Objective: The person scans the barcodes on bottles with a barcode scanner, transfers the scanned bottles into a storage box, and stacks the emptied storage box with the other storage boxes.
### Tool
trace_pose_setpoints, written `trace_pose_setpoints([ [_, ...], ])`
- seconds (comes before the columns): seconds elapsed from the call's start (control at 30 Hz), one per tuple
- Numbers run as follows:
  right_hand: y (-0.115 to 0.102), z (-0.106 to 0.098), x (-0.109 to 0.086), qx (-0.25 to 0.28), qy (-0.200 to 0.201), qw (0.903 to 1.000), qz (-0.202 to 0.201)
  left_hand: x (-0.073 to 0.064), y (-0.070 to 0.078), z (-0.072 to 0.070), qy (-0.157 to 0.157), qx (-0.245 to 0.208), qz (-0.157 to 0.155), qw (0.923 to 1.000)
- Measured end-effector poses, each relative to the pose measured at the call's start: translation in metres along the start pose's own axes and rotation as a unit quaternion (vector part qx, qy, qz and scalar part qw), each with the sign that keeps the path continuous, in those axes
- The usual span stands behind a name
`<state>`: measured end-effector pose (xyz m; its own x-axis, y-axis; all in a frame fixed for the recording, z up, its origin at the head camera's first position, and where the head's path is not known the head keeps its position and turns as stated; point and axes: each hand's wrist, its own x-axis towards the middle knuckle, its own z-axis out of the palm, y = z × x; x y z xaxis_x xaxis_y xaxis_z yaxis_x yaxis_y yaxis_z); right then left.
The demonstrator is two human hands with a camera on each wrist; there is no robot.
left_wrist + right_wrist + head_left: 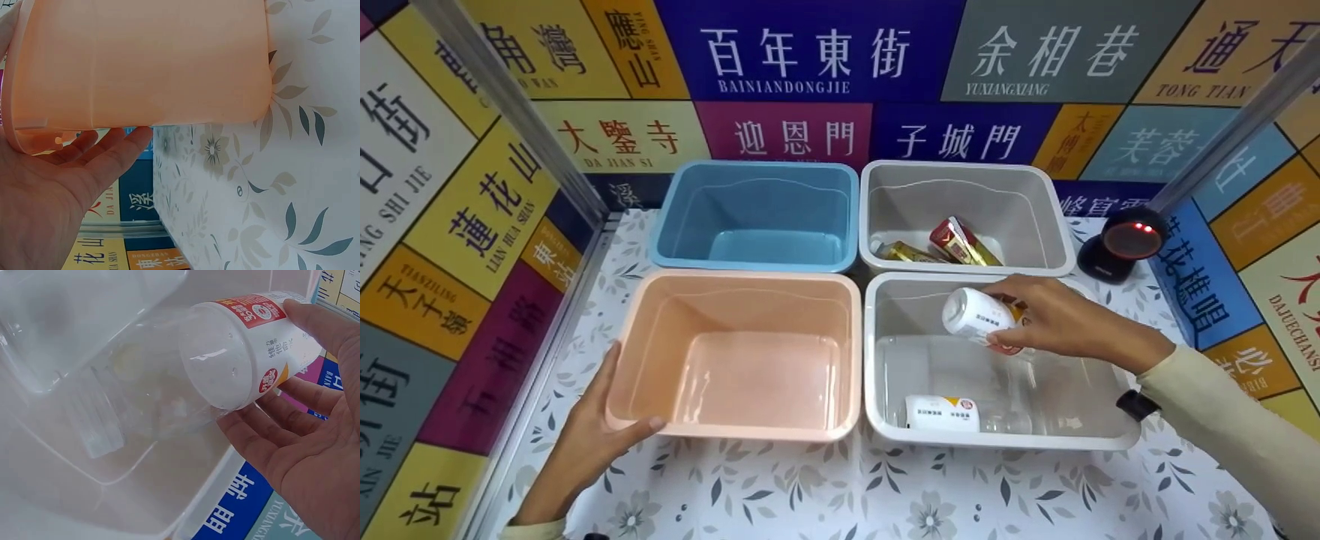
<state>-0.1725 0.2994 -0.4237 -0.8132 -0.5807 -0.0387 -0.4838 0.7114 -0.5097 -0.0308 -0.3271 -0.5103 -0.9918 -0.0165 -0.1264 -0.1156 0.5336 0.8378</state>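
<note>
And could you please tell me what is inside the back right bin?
A red-and-gold package and a gold one lie inside the grey bin. Its near rim hides whatever sits lowest behind it.

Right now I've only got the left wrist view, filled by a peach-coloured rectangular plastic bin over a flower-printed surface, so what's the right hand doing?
Observer: The right hand is holding a white cylindrical container with a printed label over the pale grey rectangular plastic bin at front right.
Operator: Anything lying in that grey bin?
Observer: Yes, a second container with a white label lies on its side near the front wall.
Operator: And what stands directly behind the peach-coloured bin?
Observer: A blue rectangular plastic bin, as the head view shows.
</note>
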Motion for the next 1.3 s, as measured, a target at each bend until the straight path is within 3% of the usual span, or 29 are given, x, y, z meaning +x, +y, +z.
trace_pose_setpoints([
  [0.47, -0.014, -0.014, -0.006, -0.018, 0.005, 0.9997, 0.012, 0.000, -0.001, 0.001, 0.003, -0.002, 0.006, 1.0000],
  [0.7, -0.020, -0.023, -0.010, -0.025, 0.014, 0.9996, -0.003, -0.001, -0.001, 0.001, 0.003, -0.006, 0.003, 1.0000],
  [1.3, -0.024, -0.049, -0.027, -0.092, 0.081, 0.9918, -0.037, 0.000, -0.001, 0.000, 0.006, 0.003, 0.012, 0.9999],
])
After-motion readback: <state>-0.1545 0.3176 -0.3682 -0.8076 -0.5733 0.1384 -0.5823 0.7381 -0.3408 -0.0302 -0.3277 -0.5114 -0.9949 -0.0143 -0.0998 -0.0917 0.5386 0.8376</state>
